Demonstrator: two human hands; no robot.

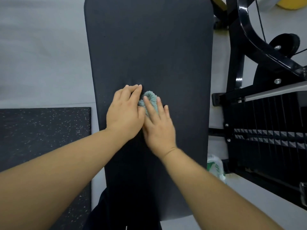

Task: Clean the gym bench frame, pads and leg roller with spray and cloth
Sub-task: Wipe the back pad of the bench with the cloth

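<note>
A long black padded gym bench pad fills the view, with a black steel weight machine to its right. At mid-pad the left hand lies flat, holding nothing, while the right hand presses a small fluffy teal cloth down with straight fingers.

The right hand presses teal cloth onto black pad, left hand alongside.

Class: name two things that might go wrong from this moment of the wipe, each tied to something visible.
1. The cloth is bunched small under the right hand, against the left hand, so parts of the wide pad may get missed.
2. A white and green item sits on the floor close by the pad's edge; a step could knock it.
</note>
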